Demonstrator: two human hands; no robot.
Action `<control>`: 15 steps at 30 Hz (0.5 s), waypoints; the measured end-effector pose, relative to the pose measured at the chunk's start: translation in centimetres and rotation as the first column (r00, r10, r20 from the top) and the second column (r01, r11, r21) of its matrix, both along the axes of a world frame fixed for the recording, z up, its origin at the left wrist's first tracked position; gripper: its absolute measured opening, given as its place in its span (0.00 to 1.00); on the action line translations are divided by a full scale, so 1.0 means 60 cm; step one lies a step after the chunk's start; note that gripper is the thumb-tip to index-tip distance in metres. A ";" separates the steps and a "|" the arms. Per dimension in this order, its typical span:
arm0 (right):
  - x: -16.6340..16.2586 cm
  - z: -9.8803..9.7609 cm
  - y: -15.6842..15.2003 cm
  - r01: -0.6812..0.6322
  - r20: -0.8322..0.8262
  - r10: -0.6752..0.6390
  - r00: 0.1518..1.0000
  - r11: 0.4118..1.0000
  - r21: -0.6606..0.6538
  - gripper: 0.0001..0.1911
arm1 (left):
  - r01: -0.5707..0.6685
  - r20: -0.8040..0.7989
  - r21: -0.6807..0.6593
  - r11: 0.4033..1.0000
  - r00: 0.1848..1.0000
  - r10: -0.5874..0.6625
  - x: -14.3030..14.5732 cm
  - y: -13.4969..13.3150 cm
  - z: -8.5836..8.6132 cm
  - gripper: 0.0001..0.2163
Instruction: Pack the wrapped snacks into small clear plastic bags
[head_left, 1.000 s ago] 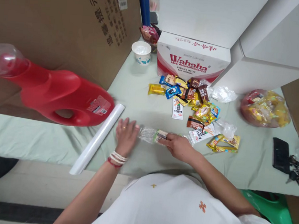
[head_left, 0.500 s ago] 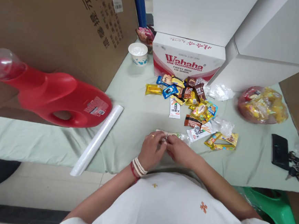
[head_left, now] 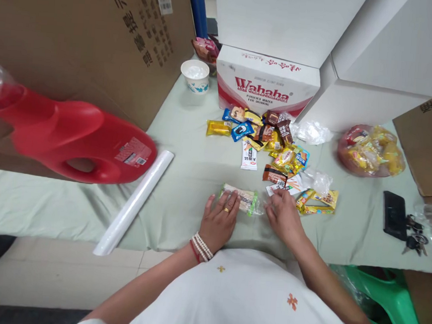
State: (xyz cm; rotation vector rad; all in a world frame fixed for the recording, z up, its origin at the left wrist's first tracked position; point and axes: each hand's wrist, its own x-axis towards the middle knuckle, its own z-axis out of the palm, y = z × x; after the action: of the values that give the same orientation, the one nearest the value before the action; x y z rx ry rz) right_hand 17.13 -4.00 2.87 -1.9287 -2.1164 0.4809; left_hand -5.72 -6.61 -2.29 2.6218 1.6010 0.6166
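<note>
A small clear bag of snack bars [head_left: 243, 199] lies on the pale green tablecloth [head_left: 187, 145] just in front of me. My left hand [head_left: 219, 221] rests flat on the bag's left end, fingers stretched out, a ring on one finger and bead bracelets on the wrist. My right hand [head_left: 282, 214] is at the bag's right end, its fingers pinched on the twisted clear plastic there. Beyond the bag lies a loose pile of wrapped snacks [head_left: 268, 138] in yellow, blue and brown wrappers.
A red detergent jug [head_left: 71, 138] lies on its side at left, a white plastic roll [head_left: 134, 201] beside it. A Wahaha box [head_left: 265, 83], paper cup [head_left: 195, 75], cardboard boxes, a bagged heap of snacks [head_left: 369, 155], a black phone [head_left: 393, 214] and keys [head_left: 415, 240] surround the area.
My left hand came in from the left to meet the right at the bag. Both hands then moved apart, leaving the bag flat, the left hand on top.
</note>
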 end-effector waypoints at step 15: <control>-0.134 0.027 0.105 -0.223 -0.144 0.195 0.970 0.951 -0.215 0.09 | 0.024 0.067 -0.127 0.992 0.998 -0.015 -0.008 0.001 -0.013 0.24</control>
State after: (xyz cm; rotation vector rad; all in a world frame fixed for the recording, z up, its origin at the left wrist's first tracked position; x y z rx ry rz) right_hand 9.06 2.33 4.50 -1.7392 -2.2817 0.8991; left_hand -6.18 -6.54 -3.10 2.4961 1.5401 0.5720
